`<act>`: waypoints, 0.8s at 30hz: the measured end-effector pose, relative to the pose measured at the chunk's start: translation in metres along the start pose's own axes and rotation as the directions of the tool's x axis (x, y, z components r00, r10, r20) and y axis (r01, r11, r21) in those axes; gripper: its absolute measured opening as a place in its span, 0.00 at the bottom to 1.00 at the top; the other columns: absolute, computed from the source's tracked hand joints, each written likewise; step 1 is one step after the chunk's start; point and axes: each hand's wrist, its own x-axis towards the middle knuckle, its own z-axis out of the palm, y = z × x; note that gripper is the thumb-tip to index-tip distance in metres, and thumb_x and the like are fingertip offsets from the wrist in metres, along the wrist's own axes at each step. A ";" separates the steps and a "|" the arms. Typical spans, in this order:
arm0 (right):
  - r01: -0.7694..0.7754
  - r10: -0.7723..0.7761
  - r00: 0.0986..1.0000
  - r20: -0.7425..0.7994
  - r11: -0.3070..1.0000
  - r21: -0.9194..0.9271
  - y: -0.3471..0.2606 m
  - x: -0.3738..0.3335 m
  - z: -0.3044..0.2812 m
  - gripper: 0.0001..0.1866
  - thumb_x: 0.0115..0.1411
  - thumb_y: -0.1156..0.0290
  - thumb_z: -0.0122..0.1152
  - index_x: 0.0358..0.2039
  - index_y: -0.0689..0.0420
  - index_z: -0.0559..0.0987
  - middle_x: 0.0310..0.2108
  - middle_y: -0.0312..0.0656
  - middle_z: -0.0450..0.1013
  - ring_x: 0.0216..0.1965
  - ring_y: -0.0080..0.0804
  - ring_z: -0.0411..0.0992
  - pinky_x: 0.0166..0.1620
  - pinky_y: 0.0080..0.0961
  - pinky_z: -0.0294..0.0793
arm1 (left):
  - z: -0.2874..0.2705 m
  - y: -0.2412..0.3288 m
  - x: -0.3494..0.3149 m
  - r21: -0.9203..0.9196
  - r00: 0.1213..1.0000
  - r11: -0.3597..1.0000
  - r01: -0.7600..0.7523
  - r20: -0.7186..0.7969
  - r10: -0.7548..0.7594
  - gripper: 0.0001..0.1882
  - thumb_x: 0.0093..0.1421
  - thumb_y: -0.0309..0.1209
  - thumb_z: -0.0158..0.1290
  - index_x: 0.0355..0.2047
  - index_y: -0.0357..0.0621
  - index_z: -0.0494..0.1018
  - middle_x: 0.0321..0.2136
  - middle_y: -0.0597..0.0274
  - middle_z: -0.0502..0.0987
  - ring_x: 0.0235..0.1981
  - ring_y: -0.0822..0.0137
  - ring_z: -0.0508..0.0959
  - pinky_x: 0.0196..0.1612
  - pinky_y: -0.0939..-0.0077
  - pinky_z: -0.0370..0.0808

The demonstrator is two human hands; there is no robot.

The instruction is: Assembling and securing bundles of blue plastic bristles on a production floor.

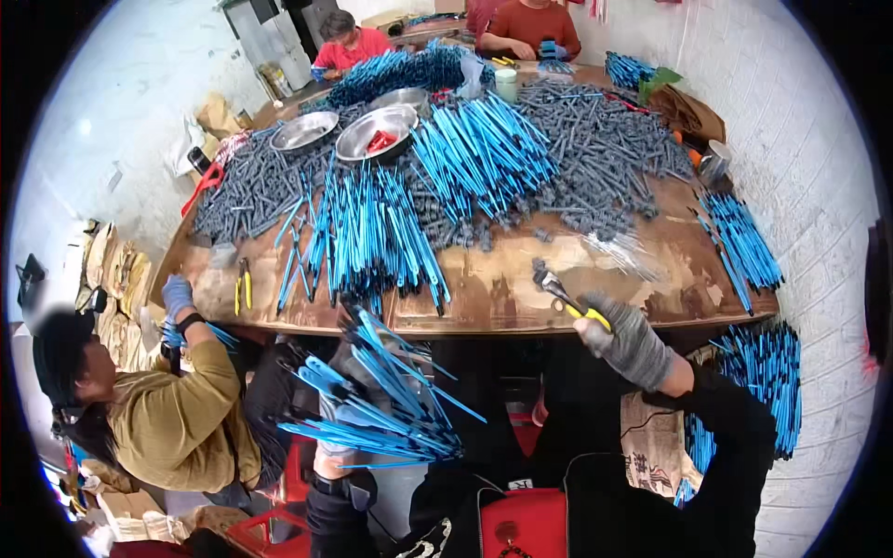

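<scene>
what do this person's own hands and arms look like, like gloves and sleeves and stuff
The right hand wears a grey knitted glove, with a long black sleeve on that arm. The left hand is largely hidden and blurred, though it appears to wear a greyish glove too; its forearm has a dark sleeve.

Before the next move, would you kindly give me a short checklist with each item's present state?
1. Left hand holding the blue sticks: ok.
2. Held sticks lined up evenly: not ok, they fan out in several directions.
3. Right hand gripping the yellow-handled pliers: ok.
4. Dark piece at the pliers' tip firmly clamped: cannot tell, too small.
5. Co-worker's gloved hand apart from both hands: ok, well to the left.
</scene>
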 end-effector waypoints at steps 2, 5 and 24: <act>0.163 -0.262 0.939 -0.223 0.910 -0.382 0.037 0.014 -0.019 0.23 0.53 0.54 0.60 0.39 0.61 0.73 0.26 0.47 0.72 0.27 0.41 0.73 0.30 0.34 0.71 | 0.020 0.030 0.032 -0.125 0.974 0.979 0.164 0.176 -0.141 0.19 0.55 0.43 0.54 0.40 0.44 0.65 0.30 0.60 0.72 0.29 0.68 0.73 0.31 0.74 0.74; 0.063 -0.134 0.991 -0.001 0.473 -0.879 0.088 0.030 -0.036 0.25 0.49 0.57 0.62 0.42 0.63 0.72 0.36 0.48 0.71 0.37 0.42 0.71 0.37 0.38 0.70 | 0.037 0.040 0.086 -0.251 0.981 0.957 0.147 0.162 -0.108 0.15 0.56 0.44 0.53 0.35 0.50 0.66 0.25 0.67 0.72 0.26 0.75 0.72 0.29 0.79 0.73; 0.194 -0.262 0.965 -0.007 0.734 -0.651 0.128 0.032 -0.048 0.30 0.46 0.56 0.63 0.48 0.61 0.70 0.47 0.51 0.65 0.49 0.49 0.63 0.52 0.46 0.61 | 0.166 -0.104 0.507 0.982 0.714 -0.112 -0.149 0.186 0.675 0.30 0.52 0.38 0.54 0.54 0.45 0.62 0.44 0.41 0.70 0.51 0.44 0.65 0.57 0.58 0.58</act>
